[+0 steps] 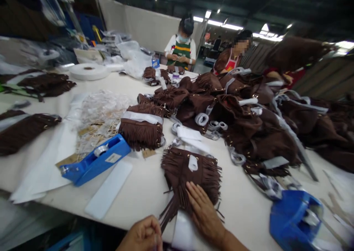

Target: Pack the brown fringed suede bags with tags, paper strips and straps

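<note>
A dark brown fringed bag [177, 166] lies flat on the white table in front of me, with white wrapping on a fitting near its top edge. My right hand [204, 214] rests on its lower part, fingers stretched out flat over the fringe. Long fringe strands [169, 211] trail from the bag toward the table edge. Beside their ends, my left hand [145, 234] is closed with curled fingers; what it grips, if anything, is hidden. A white strip [183, 230] sticks out under the bag, next to my right hand.
Blue tape dispensers stand left [95, 158] and right [294, 217]. A white strip of board [109, 190] lies by the left one. Another wrapped fringed bag [142, 127], a large heap of brown bags [235, 110] and a tape roll [89, 71] lie beyond. Co-workers [181, 46] are across the table.
</note>
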`<state>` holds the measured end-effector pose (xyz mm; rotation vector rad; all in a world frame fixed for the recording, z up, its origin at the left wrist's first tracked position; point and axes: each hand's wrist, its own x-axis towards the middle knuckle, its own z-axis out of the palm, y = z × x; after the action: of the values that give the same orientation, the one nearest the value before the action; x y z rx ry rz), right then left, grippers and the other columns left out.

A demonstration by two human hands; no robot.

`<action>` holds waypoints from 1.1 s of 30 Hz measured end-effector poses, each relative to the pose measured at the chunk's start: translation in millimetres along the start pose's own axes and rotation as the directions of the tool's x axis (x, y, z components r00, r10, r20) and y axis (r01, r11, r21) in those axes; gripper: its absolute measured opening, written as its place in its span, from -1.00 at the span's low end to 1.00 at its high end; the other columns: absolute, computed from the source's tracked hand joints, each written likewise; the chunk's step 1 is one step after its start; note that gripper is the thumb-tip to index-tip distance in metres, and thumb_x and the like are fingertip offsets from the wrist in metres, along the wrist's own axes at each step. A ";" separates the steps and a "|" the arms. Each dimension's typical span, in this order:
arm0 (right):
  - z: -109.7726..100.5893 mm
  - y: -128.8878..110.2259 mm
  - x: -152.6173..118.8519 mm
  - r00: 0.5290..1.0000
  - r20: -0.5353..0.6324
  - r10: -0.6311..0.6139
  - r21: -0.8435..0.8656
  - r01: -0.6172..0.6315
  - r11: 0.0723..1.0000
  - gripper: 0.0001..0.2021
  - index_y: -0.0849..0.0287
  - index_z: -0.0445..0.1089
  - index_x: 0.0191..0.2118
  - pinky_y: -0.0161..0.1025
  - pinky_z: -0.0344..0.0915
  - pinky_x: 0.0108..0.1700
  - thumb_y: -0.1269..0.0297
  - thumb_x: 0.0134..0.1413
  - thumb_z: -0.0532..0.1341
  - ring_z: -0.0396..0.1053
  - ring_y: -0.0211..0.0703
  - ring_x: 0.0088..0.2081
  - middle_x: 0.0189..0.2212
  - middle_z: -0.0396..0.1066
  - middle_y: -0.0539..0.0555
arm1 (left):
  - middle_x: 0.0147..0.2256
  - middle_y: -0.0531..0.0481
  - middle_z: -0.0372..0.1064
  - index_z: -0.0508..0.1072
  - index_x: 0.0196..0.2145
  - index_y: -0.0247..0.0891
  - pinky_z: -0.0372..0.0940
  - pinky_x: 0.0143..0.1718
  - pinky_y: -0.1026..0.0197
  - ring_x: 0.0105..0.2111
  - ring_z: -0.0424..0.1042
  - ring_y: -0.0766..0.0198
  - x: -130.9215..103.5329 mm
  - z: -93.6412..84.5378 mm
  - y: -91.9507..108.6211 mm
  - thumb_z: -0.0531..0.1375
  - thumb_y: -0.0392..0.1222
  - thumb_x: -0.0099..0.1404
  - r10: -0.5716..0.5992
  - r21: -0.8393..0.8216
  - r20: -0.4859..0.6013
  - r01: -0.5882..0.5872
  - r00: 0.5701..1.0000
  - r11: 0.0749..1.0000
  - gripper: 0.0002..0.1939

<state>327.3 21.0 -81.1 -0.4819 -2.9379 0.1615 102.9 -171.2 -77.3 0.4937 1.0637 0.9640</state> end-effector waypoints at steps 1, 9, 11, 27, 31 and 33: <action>-2.3 -1.3 0.7 1.000 0.009 0.002 0.003 -0.002 1.000 -0.23 0.25 -0.12 0.42 0.17 0.08 0.34 0.56 0.05 0.00 -0.19 0.09 0.41 0.42 -0.19 0.18 | -0.44 -0.03 0.52 0.26 -0.26 -0.20 -0.24 -0.67 0.38 -0.73 0.03 0.56 -3.3 -0.4 1.6 0.28 0.39 0.04 0.010 -0.023 -0.024 -0.011 1.000 1.000 -0.37; -2.5 -0.8 0.5 1.000 0.028 -0.009 0.005 0.009 1.000 -0.24 0.29 -0.12 0.41 0.21 0.09 0.33 0.56 0.04 -0.01 -0.20 0.12 0.41 0.42 -0.19 0.22 | -0.57 0.04 0.45 0.33 -0.34 -0.24 -0.14 -0.67 0.34 -0.72 0.17 0.43 6.4 10.0 15.6 0.29 0.23 0.07 -0.102 0.046 -0.128 0.109 0.987 0.993 -0.53; -2.8 -1.2 0.6 0.999 0.039 -0.009 0.004 0.009 1.000 -0.23 0.30 -0.14 0.41 0.21 0.10 0.33 0.56 0.03 -0.01 -0.20 0.13 0.41 0.42 -0.19 0.23 | -0.68 0.16 0.28 0.39 -0.35 -0.25 -0.18 -0.66 0.32 -0.75 0.07 0.45 12.1 17.4 16.9 0.27 0.20 0.11 -0.095 0.089 -0.127 0.107 0.987 0.990 -0.57; 6.2 6.2 2.8 0.999 -0.010 -0.046 0.006 0.046 0.999 -0.28 0.34 -0.02 0.38 0.17 0.15 0.30 0.48 0.05 0.00 -0.14 0.16 0.40 0.40 -0.15 0.26 | -0.25 -0.05 0.53 0.41 0.03 -0.25 0.32 -0.53 0.19 -0.66 0.31 0.34 63.6 -4.1 64.5 0.12 0.17 0.25 0.214 0.248 -0.521 -0.093 0.826 0.964 -0.46; 12.1 17.9 5.1 0.977 -0.180 -0.117 -0.083 0.103 0.991 -0.32 0.17 0.02 0.37 -0.04 0.34 0.21 0.51 0.10 0.02 0.01 0.00 0.36 0.33 0.09 0.13 | -0.19 -0.04 0.54 0.49 -0.20 -0.12 0.43 -0.13 0.04 -0.21 0.53 0.07 98.6 4.0 62.8 0.12 0.01 0.21 0.528 0.569 -0.535 -0.180 0.660 0.802 -0.72; 4.3 23.8 4.7 0.992 -0.119 -0.048 -0.071 0.040 0.997 -0.39 -0.09 0.10 0.33 0.00 0.39 0.17 0.42 0.19 0.06 0.09 -0.03 0.33 0.28 0.20 -0.03 | -0.30 0.00 0.55 0.51 -0.25 0.00 0.45 -0.14 0.02 -0.22 0.54 0.03 123.6 2.2 58.2 0.11 0.02 0.19 0.624 0.648 -0.515 -0.209 0.589 0.732 -0.75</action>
<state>329.4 44.6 -87.8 -0.4202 -2.8403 0.0257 99.4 -35.8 -95.2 0.9153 2.0277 1.3603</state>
